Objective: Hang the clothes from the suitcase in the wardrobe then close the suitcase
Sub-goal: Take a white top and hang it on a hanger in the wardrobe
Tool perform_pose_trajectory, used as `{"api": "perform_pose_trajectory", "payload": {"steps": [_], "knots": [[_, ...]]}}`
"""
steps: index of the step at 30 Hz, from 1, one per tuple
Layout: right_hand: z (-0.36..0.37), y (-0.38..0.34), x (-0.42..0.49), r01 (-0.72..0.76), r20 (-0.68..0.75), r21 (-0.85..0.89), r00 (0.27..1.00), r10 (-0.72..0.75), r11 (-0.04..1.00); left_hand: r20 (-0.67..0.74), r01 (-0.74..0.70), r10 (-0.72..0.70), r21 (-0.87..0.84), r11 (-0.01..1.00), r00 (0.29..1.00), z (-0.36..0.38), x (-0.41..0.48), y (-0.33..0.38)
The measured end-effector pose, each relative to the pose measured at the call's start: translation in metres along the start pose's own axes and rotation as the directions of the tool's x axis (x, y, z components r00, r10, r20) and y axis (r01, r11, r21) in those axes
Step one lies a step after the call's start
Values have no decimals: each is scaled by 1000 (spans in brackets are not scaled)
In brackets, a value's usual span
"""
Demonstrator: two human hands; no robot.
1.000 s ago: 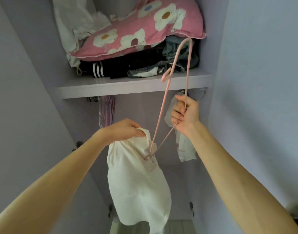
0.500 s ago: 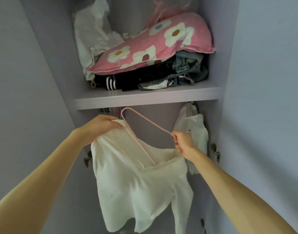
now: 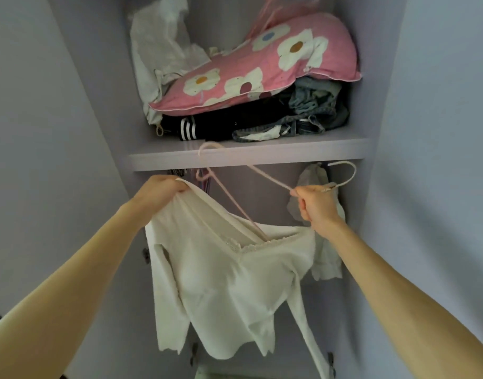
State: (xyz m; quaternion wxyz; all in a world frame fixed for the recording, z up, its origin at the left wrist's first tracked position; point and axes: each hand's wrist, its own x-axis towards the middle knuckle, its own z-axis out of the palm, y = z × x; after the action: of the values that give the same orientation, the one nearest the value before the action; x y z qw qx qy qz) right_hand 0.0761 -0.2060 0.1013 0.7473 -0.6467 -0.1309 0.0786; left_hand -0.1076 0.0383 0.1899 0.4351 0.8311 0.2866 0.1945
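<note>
Where pillow [image 3: 262, 67] tops clothes [image 3: 234, 123], lilac wardrobe shelf [image 3: 303, 151]

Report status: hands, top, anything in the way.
Left hand grips white top at shoulder. Right hand grips pink hanger, one arm inside neckline. Shelf close above hanger.

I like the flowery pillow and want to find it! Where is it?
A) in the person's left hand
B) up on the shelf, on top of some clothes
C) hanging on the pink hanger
B: the pink flowered pillow lies on a pile of dark clothes on the shelf.
</note>
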Motion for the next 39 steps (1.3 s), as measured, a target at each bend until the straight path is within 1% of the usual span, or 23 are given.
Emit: {"api": "perform_pose_trajectory", "payload": {"steps": [2,4,5,6,8,10,11,12,13,14,16,18,20,23,26,28,31,32,33,35,36,37,39], "knots": [[-3,8,-6,-24,-5,-5,1000,24,1000,-4,-31,31,52,998,1000,0,0,3],[2,11,-11,-55,-26,85,998,58,995,28,-38,35,99,994,999,3,-4,5],[6,10,-12,-32,-37,93,999,35,995,38,-39,35,90,995,999,5,-5,6],[8,11,-13,14,-41,45,999,-12,999,37,-37,35,71,997,999,7,-6,8],[10,17,-18,107,-10,-146,994,-109,984,5,-17,18,-8,1000,1000,7,-4,14],[8,35,-26,110,43,-329,994,-101,938,-39,35,-39,-105,994,998,3,-4,21],[6,47,-29,95,61,-389,995,-78,916,-50,37,-42,-100,994,998,1,-3,23],[6,58,-31,76,64,-427,996,-54,901,-34,0,-1,-33,999,999,0,-1,22],[6,66,-32,48,45,-444,998,-31,895,13,-58,57,70,996,998,1,0,19],[8,70,-31,18,17,-444,1000,-12,896,78,-117,104,188,975,991,3,-1,16],[12,70,-29,-41,-7,-380,999,41,924,154,-182,132,377,908,979,11,-4,4],[12,62,-27,-85,10,-278,996,91,957,139,-184,135,447,875,981,13,-2,-6],[7,53,-24,-84,10,-257,996,89,963,101,-152,119,439,886,988,5,1,-13],[-2,46,-22,-33,-26,-336,999,26,941,79,-123,99,420,899,992,-8,8,-21],[1,45,-27,46,34,-440,999,-34,897,81,-141,118,443,885,990,-10,8,-24],[9,39,-28,98,67,-501,995,-74,860,78,-138,114,514,847,990,-7,6,-24],[12,33,-23,145,45,-551,988,-145,822,71,-137,118,601,787,990,-3,4,-22],[11,30,-22,165,68,-561,986,-153,812,59,-132,122,607,784,991,-2,5,-22],[11,27,-23,197,131,-591,980,-148,782,42,-130,132,615,778,990,-2,5,-21],[17,19,-29,284,301,-673,949,-98,683,23,-129,149,637,760,989,-1,3,-19],[23,13,-33,329,351,-671,930,-106,665,29,-137,154,645,752,988,2,2,-18],[31,4,-36,370,376,-645,915,-144,668,43,-151,161,643,750,986,7,1,-17],[48,-18,-38,427,342,-563,900,-271,707,67,-178,175,629,756,982,18,-3,-15]]}}
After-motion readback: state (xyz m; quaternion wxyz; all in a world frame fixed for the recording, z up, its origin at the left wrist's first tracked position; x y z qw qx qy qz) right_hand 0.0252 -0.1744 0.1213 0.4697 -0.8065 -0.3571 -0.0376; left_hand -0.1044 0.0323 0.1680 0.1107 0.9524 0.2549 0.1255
